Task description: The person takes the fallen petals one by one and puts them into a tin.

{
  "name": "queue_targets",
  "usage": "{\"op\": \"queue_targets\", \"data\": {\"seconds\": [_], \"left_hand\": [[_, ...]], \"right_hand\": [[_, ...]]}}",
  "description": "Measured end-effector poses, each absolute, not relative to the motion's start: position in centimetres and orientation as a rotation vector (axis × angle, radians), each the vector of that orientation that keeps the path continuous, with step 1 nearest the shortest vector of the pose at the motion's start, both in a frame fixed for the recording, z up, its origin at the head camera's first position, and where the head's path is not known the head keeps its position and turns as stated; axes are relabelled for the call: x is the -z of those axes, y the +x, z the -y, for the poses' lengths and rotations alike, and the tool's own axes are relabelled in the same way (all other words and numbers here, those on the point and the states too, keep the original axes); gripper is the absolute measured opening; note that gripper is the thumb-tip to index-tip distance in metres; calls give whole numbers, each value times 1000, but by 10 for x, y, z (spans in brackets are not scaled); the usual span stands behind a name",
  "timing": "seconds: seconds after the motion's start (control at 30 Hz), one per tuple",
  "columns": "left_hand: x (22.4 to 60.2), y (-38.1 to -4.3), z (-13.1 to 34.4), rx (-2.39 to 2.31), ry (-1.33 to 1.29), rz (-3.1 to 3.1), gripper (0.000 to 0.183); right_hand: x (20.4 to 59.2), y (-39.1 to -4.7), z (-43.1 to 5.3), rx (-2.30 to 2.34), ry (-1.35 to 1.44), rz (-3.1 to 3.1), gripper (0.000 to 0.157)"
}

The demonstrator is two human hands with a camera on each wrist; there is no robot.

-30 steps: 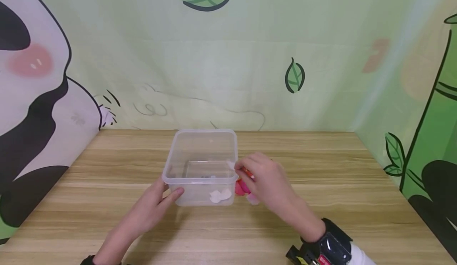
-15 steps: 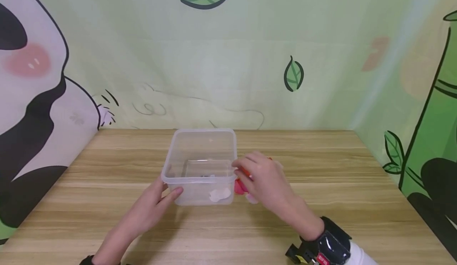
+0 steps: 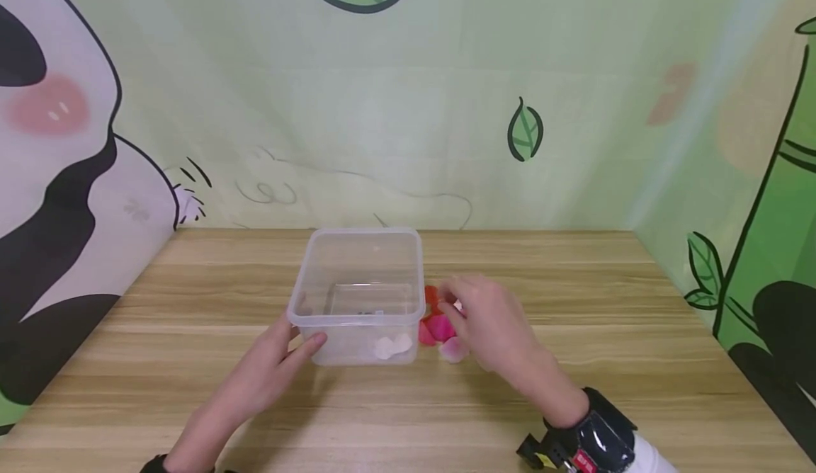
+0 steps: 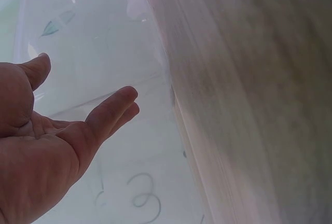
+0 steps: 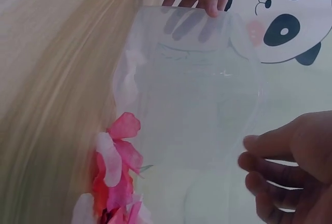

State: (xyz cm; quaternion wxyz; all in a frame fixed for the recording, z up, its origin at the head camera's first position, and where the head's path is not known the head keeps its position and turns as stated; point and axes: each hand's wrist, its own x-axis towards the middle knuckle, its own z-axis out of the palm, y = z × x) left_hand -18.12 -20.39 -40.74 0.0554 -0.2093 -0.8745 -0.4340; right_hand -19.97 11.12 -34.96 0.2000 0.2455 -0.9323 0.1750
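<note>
Grasping the box [image 3: 350, 347] on the table [image 3: 574, 331] by its left side with the left hand [image 3: 275, 365], partly hidden behind it in the head view. Hiding some red and pink petals [image 3: 440, 328], just right of the box, behind the right hand [image 3: 492, 326], with grip released and loosely bent. Showing white petals [image 3: 401, 344] only hazily through the box's near wall.

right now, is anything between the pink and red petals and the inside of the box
Yes, the clear box itself: its side wall stands in between. The petals lie outside it on the table, so they would likely need lifting over the rim. Nothing visible covers its open top.
</note>
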Motion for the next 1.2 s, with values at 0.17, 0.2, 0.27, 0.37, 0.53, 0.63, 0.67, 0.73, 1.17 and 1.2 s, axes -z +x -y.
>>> {"op": "queue_targets", "data": {"seconds": [0.17, 0.2, 0.27, 0.37, 0.53, 0.63, 0.67, 0.73, 1.17, 1.2], "left_hand": [[407, -181, 203, 1319, -629, 2658, 63], [406, -181, 203, 1319, -628, 2659, 63], [406, -181, 204, 1319, -627, 2660, 63], [406, -181, 204, 1310, -628, 2662, 64], [406, -180, 204, 1310, -626, 2663, 64], [406, -180, 204, 1310, -625, 2666, 64], [405, -180, 204, 1312, -624, 2667, 64], [405, -180, 204, 1315, -626, 2664, 64], [404, -180, 203, 1313, -667, 2643, 61], [404, -180, 203, 1316, -668, 2642, 61]], "right_hand": [[357, -201, -116, -333, 642, 2768, 13], [359, -202, -116, -308, 646, 2794, 14], [363, -202, -117, -277, 665, 2843, 17], [367, -202, -118, -277, 684, 2920, 20], [374, -204, -120, -266, 694, 3007, 22], [378, -205, -121, -290, 710, 3050, 22], [380, -206, -122, -302, 717, 3064, 23], [382, -206, -122, -330, 733, 3073, 22], [392, -206, -122, -290, 775, 3079, 35], [392, -206, -122, -296, 777, 3081, 35]]}}
